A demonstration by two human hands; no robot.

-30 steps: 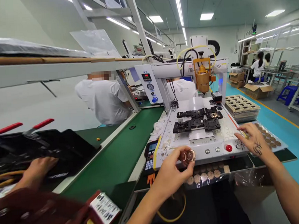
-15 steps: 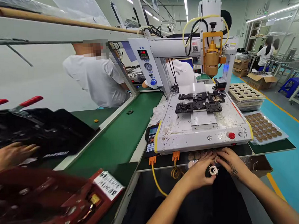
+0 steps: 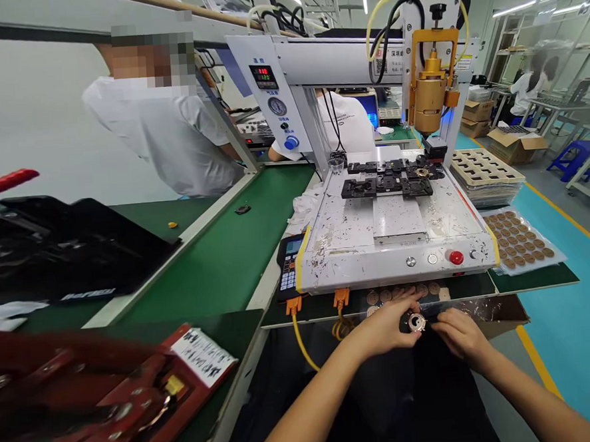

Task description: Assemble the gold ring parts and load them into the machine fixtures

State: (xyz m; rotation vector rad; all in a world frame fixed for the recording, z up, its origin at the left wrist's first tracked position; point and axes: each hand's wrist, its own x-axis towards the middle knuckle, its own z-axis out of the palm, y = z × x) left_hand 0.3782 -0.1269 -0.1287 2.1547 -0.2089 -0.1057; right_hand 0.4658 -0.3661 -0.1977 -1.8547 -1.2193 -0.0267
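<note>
Between the thumb and fingers of my left hand (image 3: 394,325) is a small round watch case (image 3: 417,322) with a rose-gold rim and a dark opening in its pale face. Just to its right is my right hand (image 3: 459,334), its fingertips pinched together close to the rim. What they hold, if anything, is too small to make out. Behind my hands, brown round discs (image 3: 434,288) lie in a row on the bench edge below the machine, some covered by my left fingers.
Ahead stands a white dispensing machine (image 3: 398,268) with black fixtures (image 3: 405,186) on its bed. Right of it are a sheet of brown discs (image 3: 519,240) and stacked trays (image 3: 486,169). Leftward are a green belt (image 3: 217,252), a red press (image 3: 126,398) and a seated co-worker (image 3: 160,136).
My right hand has drawn back from the disc row to the case's right side. My left hand still holds the case. The view has shifted, and another hand at the far left has gone.
</note>
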